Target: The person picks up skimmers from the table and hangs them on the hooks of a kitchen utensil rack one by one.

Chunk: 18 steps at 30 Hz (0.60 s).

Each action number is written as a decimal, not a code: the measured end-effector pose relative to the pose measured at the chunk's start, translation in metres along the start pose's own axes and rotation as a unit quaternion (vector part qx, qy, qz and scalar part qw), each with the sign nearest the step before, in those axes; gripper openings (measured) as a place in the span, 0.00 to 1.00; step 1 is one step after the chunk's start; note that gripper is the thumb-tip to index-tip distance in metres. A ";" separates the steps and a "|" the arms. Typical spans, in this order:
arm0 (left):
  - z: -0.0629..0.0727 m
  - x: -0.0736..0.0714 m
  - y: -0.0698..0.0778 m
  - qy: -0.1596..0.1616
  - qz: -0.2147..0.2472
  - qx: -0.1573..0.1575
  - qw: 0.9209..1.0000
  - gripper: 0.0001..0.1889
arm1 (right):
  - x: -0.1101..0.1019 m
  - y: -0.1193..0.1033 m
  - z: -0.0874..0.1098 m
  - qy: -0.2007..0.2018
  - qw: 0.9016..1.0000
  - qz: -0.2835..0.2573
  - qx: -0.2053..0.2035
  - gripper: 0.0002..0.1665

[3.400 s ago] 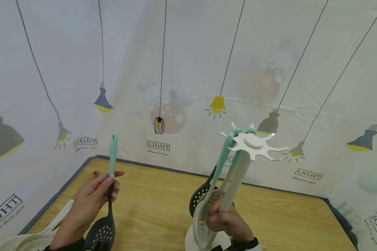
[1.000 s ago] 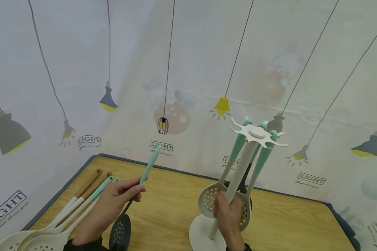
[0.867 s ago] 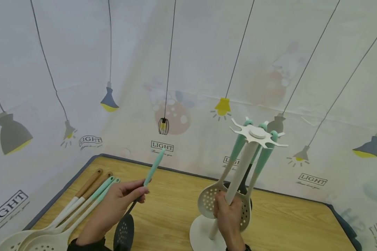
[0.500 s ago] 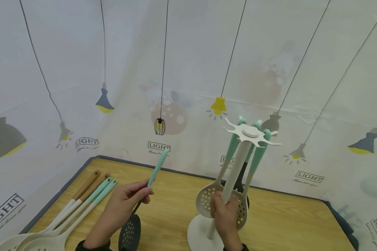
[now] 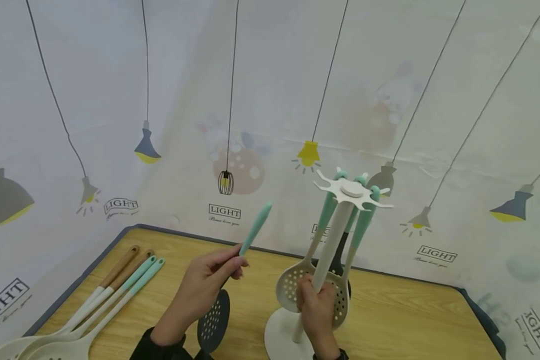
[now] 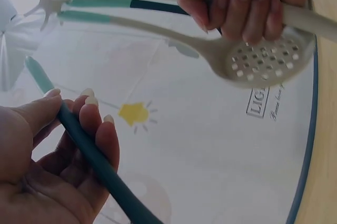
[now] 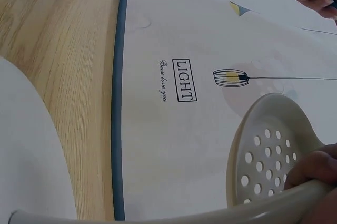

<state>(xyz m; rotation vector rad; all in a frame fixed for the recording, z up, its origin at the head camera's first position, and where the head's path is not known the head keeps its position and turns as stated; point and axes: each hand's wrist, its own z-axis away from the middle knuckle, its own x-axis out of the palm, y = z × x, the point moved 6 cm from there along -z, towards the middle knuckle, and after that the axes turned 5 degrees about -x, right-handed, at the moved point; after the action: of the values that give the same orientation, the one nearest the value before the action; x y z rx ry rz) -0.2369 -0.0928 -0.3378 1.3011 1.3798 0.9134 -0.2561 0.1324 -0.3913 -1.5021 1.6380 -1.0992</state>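
Note:
My left hand [image 5: 202,287] pinches a black slotted skimmer [image 5: 213,322] near the lower end of its mint handle. The perforated head hangs low and the handle tip leans right, toward a white utensil stand [image 5: 352,191]. In the left wrist view, thumb and fingers hold its dark shaft [image 6: 100,161]. Around the stand's pole my right hand [image 5: 317,307] is wrapped. From the stand's hooked top hang two beige skimmers [image 5: 292,287] and a black utensil [image 5: 339,252], all with mint handles. The black one's head is mostly hidden behind the beige ones.
Several pale utensils [image 5: 78,330] lie side by side at the table's left, some with wooden handles, some with mint ones. The wooden table [image 5: 400,310] has a dark edge, and a printed cloth [image 5: 270,75] hangs behind it.
Since the oldest frame, the stand has turned, so its hanging utensils have swung from its left side to behind and right. My left hand has carried the black skimmer rightward, closer to the stand.

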 end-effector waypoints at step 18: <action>-0.046 0.012 0.077 -0.022 -0.024 0.142 0.989 0.19 | -0.001 0.000 0.000 0.002 0.999 0.006 -0.032 0.21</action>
<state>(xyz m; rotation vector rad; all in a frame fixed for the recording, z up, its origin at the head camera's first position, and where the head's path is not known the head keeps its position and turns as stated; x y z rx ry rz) -0.2620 -0.0651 -0.2559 1.4835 1.5413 0.6670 -0.2557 0.1337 -0.3911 -1.5300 1.6969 -1.0530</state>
